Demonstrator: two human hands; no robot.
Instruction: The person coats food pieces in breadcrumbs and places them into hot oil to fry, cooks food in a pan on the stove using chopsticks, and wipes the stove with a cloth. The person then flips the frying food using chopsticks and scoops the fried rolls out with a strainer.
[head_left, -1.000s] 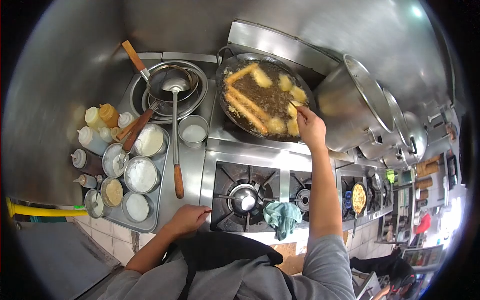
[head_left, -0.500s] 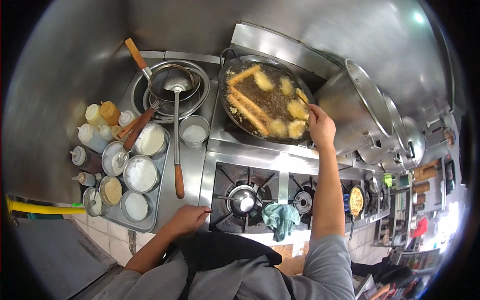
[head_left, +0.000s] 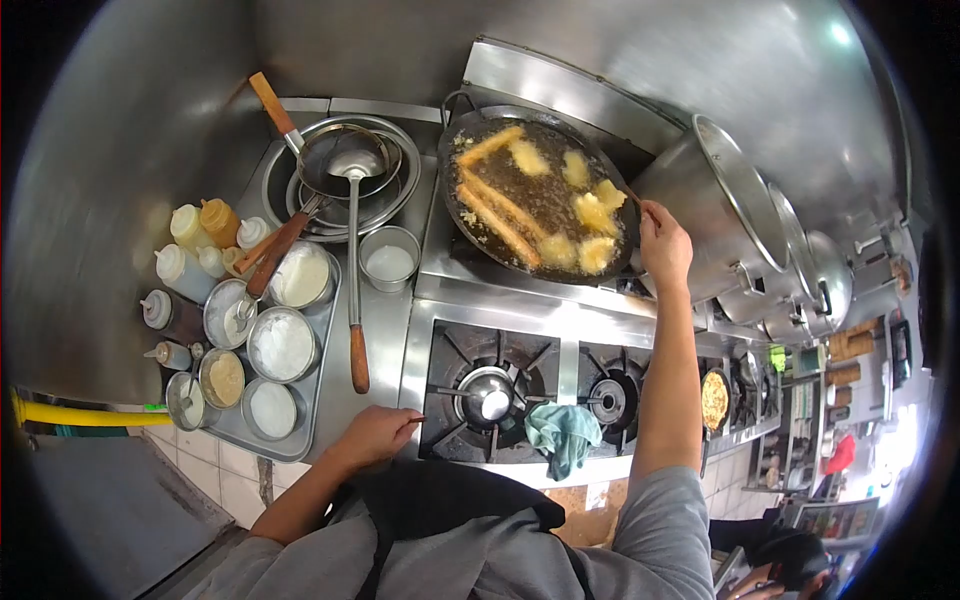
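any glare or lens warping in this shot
Head view: fisheye bending, black corners; head view: strong glare on the steel strip in front of the wok; head view: far-right background soft and washed out; head view: fried pieces fairly sharp.

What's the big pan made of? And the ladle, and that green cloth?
Pan: probably iron or steel, because it's dark and thin-rimmed. Ladle: shiny, silvery metal, likely stainless steel; its reddish-brown grip looks like smooth wood. Cloth: matt fabric, bunched in soft folds; I can't tell which fibre.
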